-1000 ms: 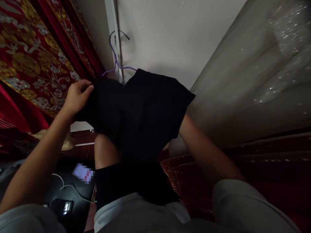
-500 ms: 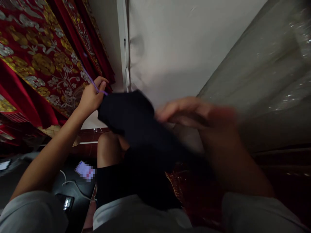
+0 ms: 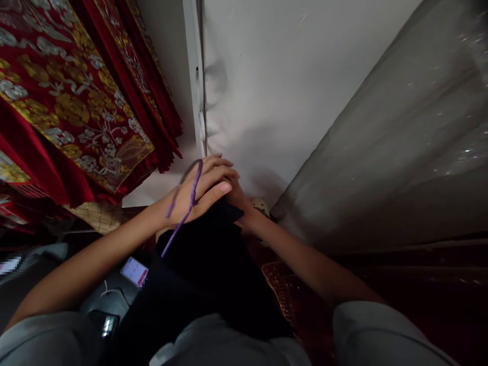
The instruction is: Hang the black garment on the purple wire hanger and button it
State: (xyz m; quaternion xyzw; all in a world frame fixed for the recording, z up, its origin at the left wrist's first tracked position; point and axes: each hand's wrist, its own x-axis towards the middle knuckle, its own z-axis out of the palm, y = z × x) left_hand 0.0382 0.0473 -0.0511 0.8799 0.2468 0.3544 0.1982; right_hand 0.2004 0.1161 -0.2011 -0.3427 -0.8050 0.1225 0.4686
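Observation:
My left hand (image 3: 204, 190) lies across my right hand in front of my knees, its fingers closed over the top of a dark cloth (image 3: 206, 241). A purple cord (image 3: 185, 219) runs over the back of this hand, passes by the thumb and hangs down on the cloth. My right hand (image 3: 239, 201) meets it from the other side, with a dark flap of the cloth against it. Most of the right fingers are hidden behind the left hand and the cloth. The cloth drapes down over my lap.
Red hangings with gold and silver embroidery (image 3: 76, 107) fill the left side. A white wall (image 3: 267, 66) stands ahead, and grey plastic sheeting (image 3: 381, 147) hangs at the right. At lower left a lit phone (image 3: 134, 270) lies by a white cable (image 3: 114, 291) and a dark shiny device (image 3: 108, 325).
My hands were apart with the cloth stretched between them; now they are together, left over right. The cloth has dropped over my lap, and the cord now crosses the back of my left hand.

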